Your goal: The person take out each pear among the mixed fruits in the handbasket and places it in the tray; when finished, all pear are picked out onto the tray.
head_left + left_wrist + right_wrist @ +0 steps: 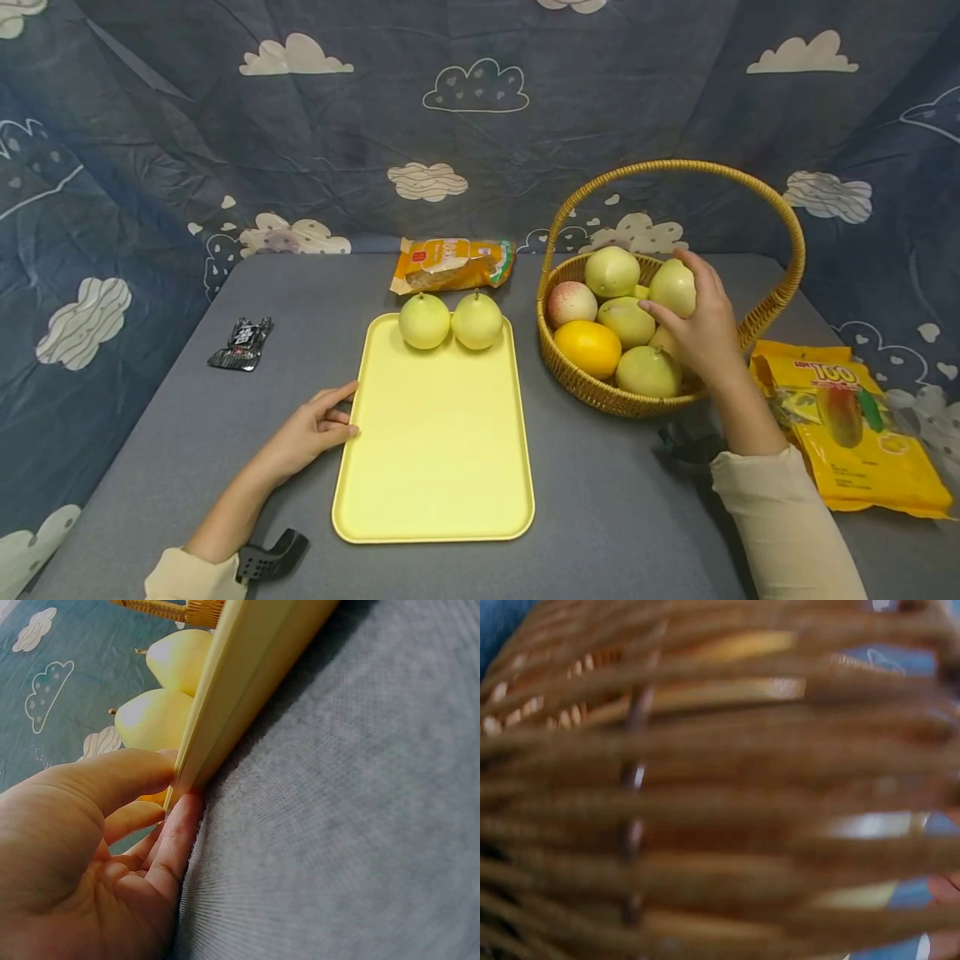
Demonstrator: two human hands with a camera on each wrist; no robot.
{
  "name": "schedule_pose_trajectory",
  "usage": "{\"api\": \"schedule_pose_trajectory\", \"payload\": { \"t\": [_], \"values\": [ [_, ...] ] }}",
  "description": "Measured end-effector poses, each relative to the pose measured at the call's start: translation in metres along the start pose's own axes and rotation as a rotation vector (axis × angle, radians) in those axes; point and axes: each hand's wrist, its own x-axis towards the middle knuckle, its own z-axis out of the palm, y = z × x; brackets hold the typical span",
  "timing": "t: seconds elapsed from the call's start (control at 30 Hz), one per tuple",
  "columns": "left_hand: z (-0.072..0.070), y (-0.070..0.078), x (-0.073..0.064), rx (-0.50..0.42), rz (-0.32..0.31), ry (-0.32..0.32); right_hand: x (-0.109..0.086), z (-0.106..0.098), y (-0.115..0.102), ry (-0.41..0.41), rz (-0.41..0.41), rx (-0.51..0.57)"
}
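My left hand [311,425] is at the left edge of a pale yellow tray [435,450]. In the left wrist view its thumb lies on the tray's rim [225,697], with fingertips against the side below. Two round yellow-green pears [424,321] sit side by side at the tray's far end. My right hand [708,325] reaches under the handle of a wicker basket [600,398] and grips a pale green pear [672,287] between thumb and fingers. Around it lie a peach [572,303], an orange-yellow fruit [588,348] and several greenish fruits [648,372]. Blurred basket weave [720,772] fills the right wrist view.
Behind the tray lies an orange snack bag [452,265]. A small black wrapped packet [243,343] is on the left of the grey table [225,433]. Yellow candy bags [855,433] lie right of the basket, beside my right forearm. The basket's tall handle [675,165] arches over the fruit.
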Motion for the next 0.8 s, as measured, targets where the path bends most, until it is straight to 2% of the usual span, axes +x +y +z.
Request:
{"api": "schedule_pose_trajectory", "payload": {
  "t": [0.2, 0.5, 0.8],
  "values": [
    [0.0, 0.0, 0.0, 0.003, -0.002, 0.0, 0.002, -0.003, 0.013, -0.02, 0.042, -0.003],
    [0.0, 0.0, 0.0, 0.003, -0.005, -0.007, 0.001, -0.003, 0.034, -0.067, 0.159, -0.036],
    [0.0, 0.002, -0.002, 0.004, 0.009, 0.001, 0.007, -0.002, 0.043, -0.114, 0.259, -0.057]
  ]
}}
